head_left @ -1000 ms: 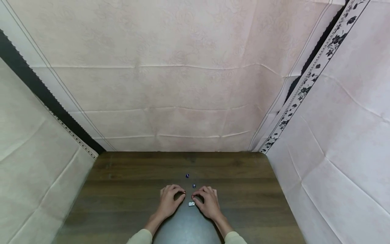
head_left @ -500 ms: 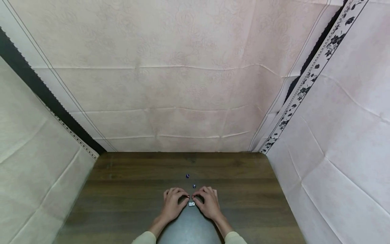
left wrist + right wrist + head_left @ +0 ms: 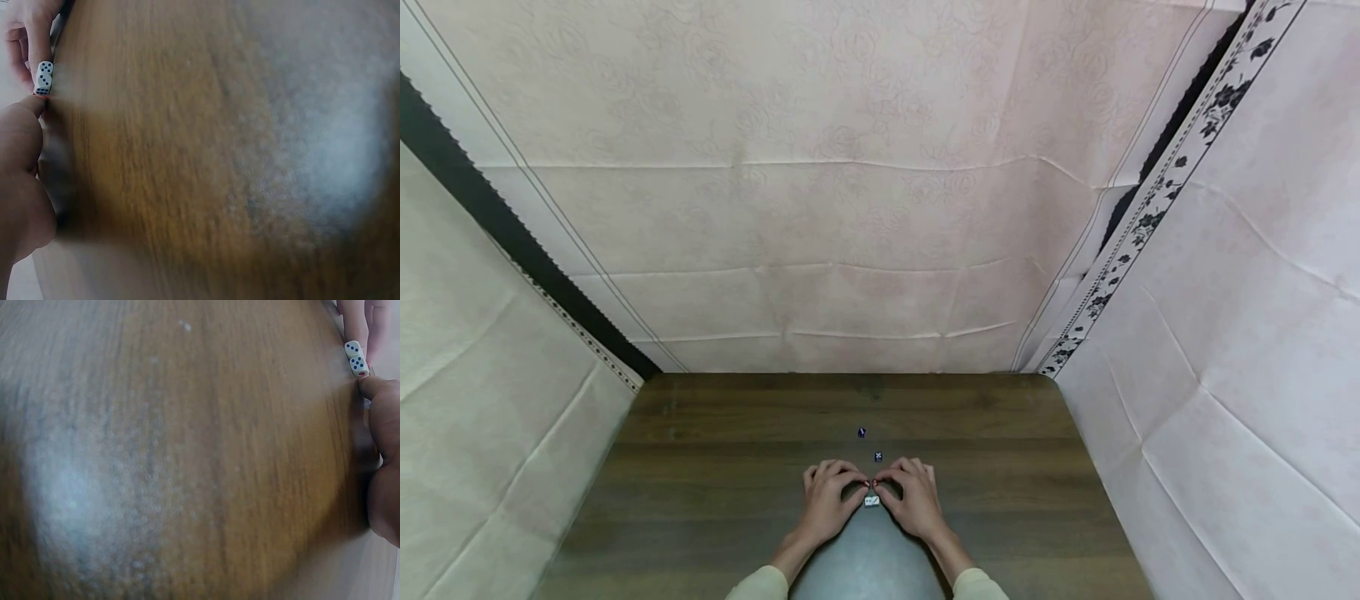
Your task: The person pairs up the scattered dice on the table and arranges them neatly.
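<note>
Two white dice (image 3: 871, 502) lie side by side on the wooden table, between me and my fingertips in the head view. Close by on the left is my left hand (image 3: 827, 502), its thumb and index finger bent into a ring. My right hand (image 3: 914, 500) mirrors it on the right, and the red-nailed fingertips of both hands almost meet just beyond the pair. In the left wrist view the dice (image 3: 44, 78) show five and three dots; a fingertip is right at each end. The right wrist view also has these dice (image 3: 356, 359). I cannot tell whether either hand pinches something small.
Farther out on the table (image 3: 715, 467) lie two small dark-blue-looking dice, the nearer die (image 3: 878, 457) just past the fingertips and the farther die (image 3: 861, 432) beyond it. Pale cloth (image 3: 880, 250) hangs behind the table's far edge and along both sides.
My left hand has moved right and slightly toward me, closing the gap to the right hand. The right hand and the dice stay where they were.
</note>
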### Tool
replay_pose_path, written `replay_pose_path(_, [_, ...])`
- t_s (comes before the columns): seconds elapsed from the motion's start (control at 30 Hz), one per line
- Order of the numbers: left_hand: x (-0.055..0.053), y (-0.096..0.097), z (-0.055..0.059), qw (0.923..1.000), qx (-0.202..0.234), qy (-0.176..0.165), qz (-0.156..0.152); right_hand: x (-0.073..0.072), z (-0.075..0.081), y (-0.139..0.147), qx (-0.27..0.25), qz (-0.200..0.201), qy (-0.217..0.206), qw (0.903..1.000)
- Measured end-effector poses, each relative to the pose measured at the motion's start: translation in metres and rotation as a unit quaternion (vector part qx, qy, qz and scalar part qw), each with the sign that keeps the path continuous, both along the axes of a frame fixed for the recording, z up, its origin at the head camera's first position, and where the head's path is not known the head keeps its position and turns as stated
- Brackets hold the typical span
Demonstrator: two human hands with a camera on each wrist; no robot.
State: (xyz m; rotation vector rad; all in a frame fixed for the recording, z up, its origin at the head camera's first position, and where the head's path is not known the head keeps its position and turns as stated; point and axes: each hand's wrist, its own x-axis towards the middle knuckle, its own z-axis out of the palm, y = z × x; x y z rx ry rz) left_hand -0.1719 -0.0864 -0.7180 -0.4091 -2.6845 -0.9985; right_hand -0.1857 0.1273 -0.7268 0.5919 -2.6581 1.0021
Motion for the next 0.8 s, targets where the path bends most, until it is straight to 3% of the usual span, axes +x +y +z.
replay_pose_path(0.33, [-0.0025, -0.0021, -0.0023, 0.9998, 0.009, -0.008, -0.013, -0.0009, -0.004, 0.0004, 0.003, -0.001, 0.011, 0.9999])
replay_pose_path(0.8, [-0.0019, -0.0037, -0.0036, 0.9995, 0.019, -0.014, -0.02, 0.0007, 0.0009, -0.0013, 0.004, -0.008, -0.006, 0.9999])
